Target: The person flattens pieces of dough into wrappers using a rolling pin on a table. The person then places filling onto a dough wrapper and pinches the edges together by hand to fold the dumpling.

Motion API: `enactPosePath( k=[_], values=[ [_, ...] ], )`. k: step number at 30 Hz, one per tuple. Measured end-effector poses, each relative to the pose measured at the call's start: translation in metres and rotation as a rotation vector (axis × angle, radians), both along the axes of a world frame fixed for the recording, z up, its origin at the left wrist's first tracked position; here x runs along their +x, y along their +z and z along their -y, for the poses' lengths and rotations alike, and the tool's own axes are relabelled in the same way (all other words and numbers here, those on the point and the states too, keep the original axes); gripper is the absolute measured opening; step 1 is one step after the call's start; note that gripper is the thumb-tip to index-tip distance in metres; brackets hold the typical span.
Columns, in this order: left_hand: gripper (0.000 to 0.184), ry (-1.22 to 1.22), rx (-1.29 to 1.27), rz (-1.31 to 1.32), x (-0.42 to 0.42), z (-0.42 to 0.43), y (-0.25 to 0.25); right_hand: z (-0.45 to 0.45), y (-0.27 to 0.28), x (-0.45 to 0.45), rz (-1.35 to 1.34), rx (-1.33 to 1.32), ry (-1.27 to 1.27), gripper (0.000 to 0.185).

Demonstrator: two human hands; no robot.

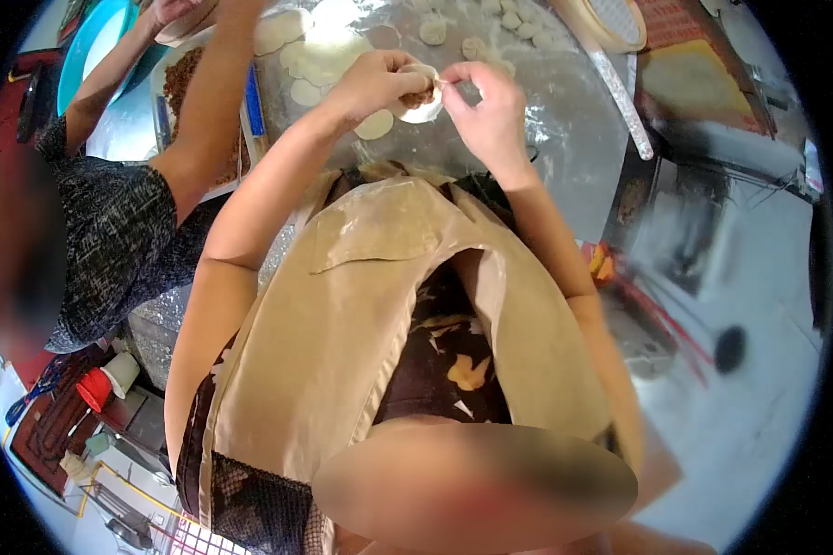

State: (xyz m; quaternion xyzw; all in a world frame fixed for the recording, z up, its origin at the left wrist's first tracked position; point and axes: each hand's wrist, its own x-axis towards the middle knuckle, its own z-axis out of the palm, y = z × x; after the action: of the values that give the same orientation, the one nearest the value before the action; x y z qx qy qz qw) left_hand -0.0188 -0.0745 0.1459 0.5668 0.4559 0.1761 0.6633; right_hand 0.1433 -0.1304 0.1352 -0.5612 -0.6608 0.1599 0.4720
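My left hand [375,88] holds a round dough wrapper [421,113] with brown filling [418,98] on it, above the near part of the metal table [565,129]. At the wrapper's right edge, my right hand [486,106] pinches the dough between thumb and fingers. A flat dough circle [374,125] lies just below my left hand. More flat circles [307,60] overlap on the table to the left. Farther back on the right sit several shaped dough pieces [474,48].
A co-worker [120,231] stands at the left, arms reaching over a tray of brown filling [180,81] and near a turquoise basin [93,46]. A rolling pin-like stick [625,106] and a round wooden-rimmed container [615,20] lie at the right edge.
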Motion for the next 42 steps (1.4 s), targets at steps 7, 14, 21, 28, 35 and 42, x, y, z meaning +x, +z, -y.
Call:
enactPosePath(
  k=[7,14,21,28,35,42],
  values=[
    [0.026,-0.127,0.069,-0.086,0.002,-0.012,0.009,0.005,0.005,0.0,-0.183,-0.063,0.012,0.011],
    [0.036,0.253,-0.319,0.404,0.002,0.009,0.011,0.007,0.004,0.004,-0.341,-0.141,-0.026,0.008],
    [0.036,0.413,-0.145,0.526,0.021,0.043,-0.006,0.01,-0.003,-0.003,-0.537,-0.247,-0.11,0.008],
    [0.036,0.335,0.063,0.291,0.01,0.036,-0.004,0.016,0.001,-0.008,-0.124,-0.028,-0.079,0.009],
    [0.032,0.222,0.073,0.251,0.003,0.026,0.001,0.013,0.004,0.001,0.104,0.114,0.01,0.013],
    [0.031,-0.013,0.101,0.037,-0.003,0.012,0.023,0.009,0.013,0.002,0.155,0.11,0.052,0.012]
  ],
)
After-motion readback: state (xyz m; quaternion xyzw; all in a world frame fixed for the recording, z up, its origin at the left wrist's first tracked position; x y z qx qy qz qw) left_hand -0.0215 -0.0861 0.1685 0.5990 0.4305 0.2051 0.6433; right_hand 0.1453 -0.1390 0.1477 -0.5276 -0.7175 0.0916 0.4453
